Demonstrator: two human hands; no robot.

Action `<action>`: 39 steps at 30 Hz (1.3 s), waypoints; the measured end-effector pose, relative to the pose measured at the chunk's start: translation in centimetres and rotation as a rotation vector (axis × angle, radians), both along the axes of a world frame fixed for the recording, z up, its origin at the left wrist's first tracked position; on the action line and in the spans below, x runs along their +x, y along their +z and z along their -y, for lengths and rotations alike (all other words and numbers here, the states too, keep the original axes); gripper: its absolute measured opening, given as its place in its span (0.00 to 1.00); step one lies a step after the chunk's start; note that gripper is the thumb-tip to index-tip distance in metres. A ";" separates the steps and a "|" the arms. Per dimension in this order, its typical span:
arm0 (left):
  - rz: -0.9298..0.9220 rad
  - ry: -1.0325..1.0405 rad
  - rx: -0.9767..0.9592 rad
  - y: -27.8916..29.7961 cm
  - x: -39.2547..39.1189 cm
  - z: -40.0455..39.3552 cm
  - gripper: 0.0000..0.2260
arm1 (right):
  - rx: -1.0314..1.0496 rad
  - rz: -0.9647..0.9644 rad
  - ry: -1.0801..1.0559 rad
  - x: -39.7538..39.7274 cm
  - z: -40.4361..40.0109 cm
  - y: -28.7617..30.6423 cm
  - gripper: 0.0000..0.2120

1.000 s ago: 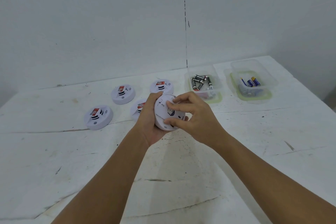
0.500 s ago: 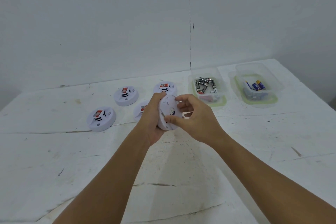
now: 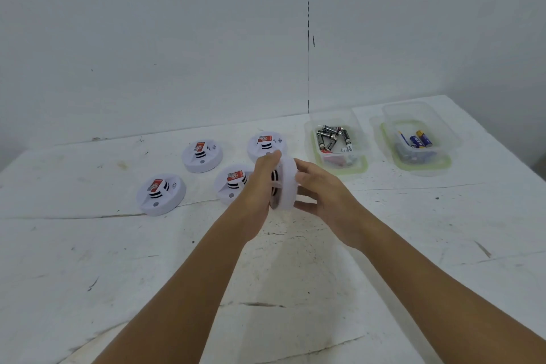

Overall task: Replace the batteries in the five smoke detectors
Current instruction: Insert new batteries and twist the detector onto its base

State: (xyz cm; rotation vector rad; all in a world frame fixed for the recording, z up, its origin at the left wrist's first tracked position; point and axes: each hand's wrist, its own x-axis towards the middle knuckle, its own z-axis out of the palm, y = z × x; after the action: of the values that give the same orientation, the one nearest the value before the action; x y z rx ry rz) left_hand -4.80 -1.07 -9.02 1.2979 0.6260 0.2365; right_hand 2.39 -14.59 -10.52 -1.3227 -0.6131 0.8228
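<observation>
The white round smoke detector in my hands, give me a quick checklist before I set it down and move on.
1. White round smoke detector held by both the left hand and right hand: ok.
2. Battery cover closed: cannot tell, it is edge-on.
3. Fresh battery seated: cannot tell.
4. Four other white detectors on the white table: ok.
5. Clear tub of blue batteries not empty: ok.

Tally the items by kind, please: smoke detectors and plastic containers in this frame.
Round white plastic smoke detectors: 5, with 4 on the table and 1 held in both hands
Clear plastic containers holding batteries: 2
Total: 7
</observation>
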 end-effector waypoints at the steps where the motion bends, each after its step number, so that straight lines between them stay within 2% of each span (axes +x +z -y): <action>1: -0.024 0.002 0.035 -0.1 0.2 0.2 0.24 | 0.023 -0.037 0.018 0.0 0.1 0.0 0.15; 3: -0.055 0.022 0.047 -0.6 0.4 0.4 0.32 | 0.024 -0.042 -0.019 0.0 0.0 0.0 0.14; 5: -0.084 0.034 0.017 -0.8 0.6 0.4 0.34 | -0.012 -0.021 -0.117 0.4 -0.3 -0.7 0.14; 8: -0.073 0.037 0.096 -0.8 0.3 0.3 0.21 | -0.046 -0.036 -0.232 1.2 -0.4 -1.9 0.14; 11: -0.068 -0.019 0.297 -1.3 -0.4 -0.3 0.21 | -0.015 -0.118 -0.285 1.6 -0.1 -2.6 0.14; 14: -0.111 -0.066 0.407 -2.2 -1.1 -0.2 0.17 | 0.009 -0.133 -0.288 1.8 0.2 -2.9 0.15; 16: -0.099 -0.076 0.436 -2.9 -1.3 0.0 0.15 | -0.026 -0.076 -0.283 1.8 0.4 -3.2 0.16; 20: -0.047 -0.069 0.594 -4.2 -1.1 -0.4 0.15 | -0.218 0.309 -0.192 2.1 1.2 -3.5 0.17; 23: -0.030 -0.082 0.712 -4.9 -1.1 -0.1 0.15 | -0.278 0.469 -0.174 2.3 1.4 -3.6 0.21; 29: -0.024 -0.037 0.855 -5.9 -1.4 0.5 0.21 | -0.320 0.527 -0.094 2.2 1.5 -4.2 0.32; 34: -0.019 -0.021 0.881 -5.5 -1.6 0.9 0.21 | -0.359 0.585 -0.017 2.3 1.8 -4.4 0.48; 39: -0.009 -0.035 0.906 -5.2 -1.5 0.8 0.22 | -0.350 0.621 -0.026 2.5 1.9 -4.9 0.51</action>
State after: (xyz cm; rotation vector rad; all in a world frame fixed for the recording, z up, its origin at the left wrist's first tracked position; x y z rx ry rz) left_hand -6.35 -1.91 -14.23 2.1753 0.5105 0.5214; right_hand 4.86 -16.50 -15.44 -1.9271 -0.9604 0.4994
